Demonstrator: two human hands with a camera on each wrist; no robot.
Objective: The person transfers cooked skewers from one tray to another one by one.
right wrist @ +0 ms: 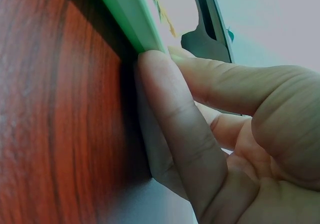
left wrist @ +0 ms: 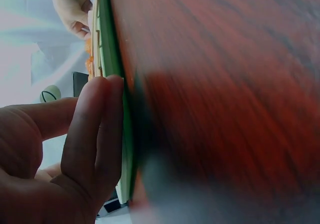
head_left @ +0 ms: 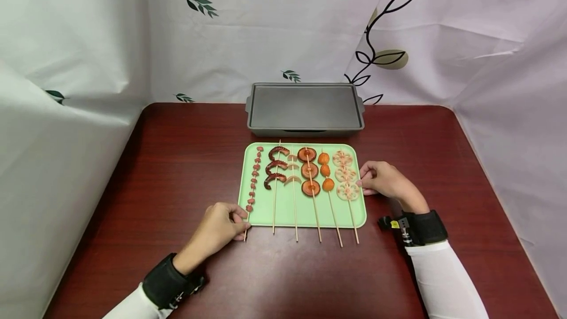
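Observation:
A light green tray (head_left: 283,215) lies on the table with several food skewers on it. From left to right come a skewer of small reddish pieces (head_left: 254,180), tentacle pieces (head_left: 276,167), pale curved pieces, mushroom slices (head_left: 309,170), orange balls (head_left: 325,170) and lotus root slices (head_left: 345,175). At the tray's near left corner my left hand (head_left: 221,225) grips the edge, beside the stick of the leftmost skewer. My right hand (head_left: 384,180) pinches the right rim between thumb and fingers; in the right wrist view a fingertip (right wrist: 155,67) presses against the tray's side (right wrist: 130,17).
Behind the tray stands a grey rectangular grill pan (head_left: 306,107) with side handles. The skewer sticks poke out past the tray's near edge. The dark red table (head_left: 186,171) is enclosed by white leaf-patterned cloth (head_left: 266,28) at the back and sides.

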